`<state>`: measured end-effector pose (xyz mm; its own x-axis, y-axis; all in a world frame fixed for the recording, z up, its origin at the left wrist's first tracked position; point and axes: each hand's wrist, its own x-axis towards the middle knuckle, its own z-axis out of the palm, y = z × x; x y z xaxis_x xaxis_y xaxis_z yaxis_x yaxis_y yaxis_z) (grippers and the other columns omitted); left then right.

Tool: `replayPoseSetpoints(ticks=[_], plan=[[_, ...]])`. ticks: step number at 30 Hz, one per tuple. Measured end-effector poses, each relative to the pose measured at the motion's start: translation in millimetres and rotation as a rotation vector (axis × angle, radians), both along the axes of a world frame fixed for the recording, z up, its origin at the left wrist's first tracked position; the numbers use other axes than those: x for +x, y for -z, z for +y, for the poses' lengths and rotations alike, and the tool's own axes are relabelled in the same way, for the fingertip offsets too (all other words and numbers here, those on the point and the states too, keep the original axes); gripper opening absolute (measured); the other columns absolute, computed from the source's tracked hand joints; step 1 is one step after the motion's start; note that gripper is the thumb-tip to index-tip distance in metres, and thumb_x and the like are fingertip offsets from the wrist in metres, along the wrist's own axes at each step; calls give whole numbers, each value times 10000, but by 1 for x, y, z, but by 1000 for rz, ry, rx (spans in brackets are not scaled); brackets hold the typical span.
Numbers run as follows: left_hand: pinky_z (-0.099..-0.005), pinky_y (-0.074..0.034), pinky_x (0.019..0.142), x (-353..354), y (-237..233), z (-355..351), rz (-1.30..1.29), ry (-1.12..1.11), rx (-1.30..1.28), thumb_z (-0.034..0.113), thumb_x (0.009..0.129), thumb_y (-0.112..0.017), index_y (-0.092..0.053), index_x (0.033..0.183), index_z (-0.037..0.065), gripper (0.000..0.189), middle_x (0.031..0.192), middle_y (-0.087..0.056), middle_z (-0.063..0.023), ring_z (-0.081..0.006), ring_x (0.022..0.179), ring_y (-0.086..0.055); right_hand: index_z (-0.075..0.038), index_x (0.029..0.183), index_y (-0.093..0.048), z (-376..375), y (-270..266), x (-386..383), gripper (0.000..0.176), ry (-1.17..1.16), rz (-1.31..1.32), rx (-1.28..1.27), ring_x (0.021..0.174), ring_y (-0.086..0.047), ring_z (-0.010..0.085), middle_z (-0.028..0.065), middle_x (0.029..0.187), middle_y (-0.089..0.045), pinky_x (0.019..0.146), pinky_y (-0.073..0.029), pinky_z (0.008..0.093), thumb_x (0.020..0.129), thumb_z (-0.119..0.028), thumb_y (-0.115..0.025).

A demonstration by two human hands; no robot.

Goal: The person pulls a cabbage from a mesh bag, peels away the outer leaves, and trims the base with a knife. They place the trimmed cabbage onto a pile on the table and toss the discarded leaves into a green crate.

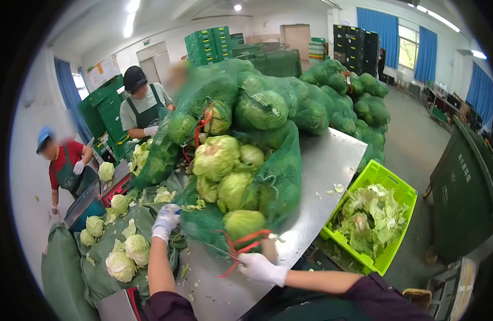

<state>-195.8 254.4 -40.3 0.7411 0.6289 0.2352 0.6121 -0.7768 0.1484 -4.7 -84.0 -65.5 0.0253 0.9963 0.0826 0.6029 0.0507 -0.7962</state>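
A green mesh bag lies open on the metal table, with several pale green cabbages showing through its mouth. My left hand, in a white glove with blue on the fingers, is closed at the bag's left edge. My right hand, also white-gloved, pinches the red tie at the bag's near end. One cabbage rests just beyond that tie. Trimmed cabbages sit on green cloth left of my left hand.
More filled mesh bags are piled behind. A lime-green crate of loose leaves stands right of the metal table; a dark green bin is farther right. Two co-workers stand at the left near a scale.
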Motion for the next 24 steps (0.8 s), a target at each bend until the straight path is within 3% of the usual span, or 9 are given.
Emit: replayPoseSetpoints(ticks=[2, 4, 6, 10, 12, 15, 18, 20, 24], plan=[[-386, -495, 859, -13, -8, -5, 55, -158, -28, 111, 726, -573, -713, 887, 126, 214, 949, -678, -146, -315, 932, -643, -20, 988, -596, 22, -14, 4, 250, -136, 140, -94, 659, -624, 250, 119, 738, -631, 615, -502, 347, 915, -258, -573], [-410, -345, 1060, -14, -12, -25, 275, -315, -26, 43, 741, -534, -686, 1073, 168, 386, 1172, -628, -120, -262, 1142, -557, -22, 1019, -605, 16, -29, 24, 253, -116, 278, -187, 672, -650, 243, 107, 755, -648, 621, -514, 329, 913, -250, -580], [-448, -324, 1069, -3, -11, -71, 55, -254, 202, 46, 753, -529, -644, 1152, 165, 432, 1246, -577, -133, -293, 1193, -508, -49, 997, -575, 5, -30, 50, 256, 80, 371, 58, 639, -649, 234, 108, 742, -635, 618, -519, 374, 893, -280, -613], [-519, -307, 1046, 72, -28, -195, -244, -78, 165, 196, 746, -645, -618, 1162, 121, 423, 1215, -559, -169, -346, 1157, -495, -92, 1166, -555, 25, -37, 146, 334, 370, -140, 370, 829, -654, 349, 142, 944, -672, 726, -530, 400, 885, -263, -609], [-546, -244, 1081, 114, -18, -249, -147, -31, 203, 316, 756, -666, -607, 1199, 146, 478, 1250, -528, -157, -338, 1203, -459, -104, 1227, -511, 42, -59, 180, 404, 350, -193, 574, 847, -634, 385, 176, 934, -657, 729, -517, 428, 879, -280, -617], [-554, -180, 1115, 152, 19, -281, -143, -24, 116, 367, 761, -670, -595, 1230, 173, 513, 1328, -470, -157, -343, 1258, -410, -101, 1291, -466, 65, -69, 218, 514, 208, -319, 277, 859, -628, 398, 210, 924, -652, 739, -509, 440, 877, -369, -612], [-524, -183, 1133, 152, 69, -258, -57, -193, 121, 364, 755, -691, -562, 1273, 186, 563, 1364, -433, -176, -375, 1284, -378, -55, 929, -636, 72, -55, 242, 369, 359, -438, -51, 796, -632, 402, 215, 796, -648, 718, -503, 460, 852, -416, -624], [-498, -227, 1127, 128, 95, -227, -166, -133, 33, 323, 749, -706, -529, 1306, 199, 598, 1372, -425, -190, -387, 1296, -362, -42, 769, -621, 52, -38, 263, 301, 484, -353, 22, 755, -638, 389, 209, 743, -644, 694, -512, 448, 833, -335, -646], [-493, -316, 1079, 131, 123, -164, -37, -26, 48, 289, 748, -698, -585, 1221, 186, 496, 1265, -503, -202, -380, 1212, -448, -34, 767, -606, 30, 5, 275, 193, 590, -49, -25, 694, -627, 384, 218, 709, -622, 646, -506, 441, 810, -219, -641]])
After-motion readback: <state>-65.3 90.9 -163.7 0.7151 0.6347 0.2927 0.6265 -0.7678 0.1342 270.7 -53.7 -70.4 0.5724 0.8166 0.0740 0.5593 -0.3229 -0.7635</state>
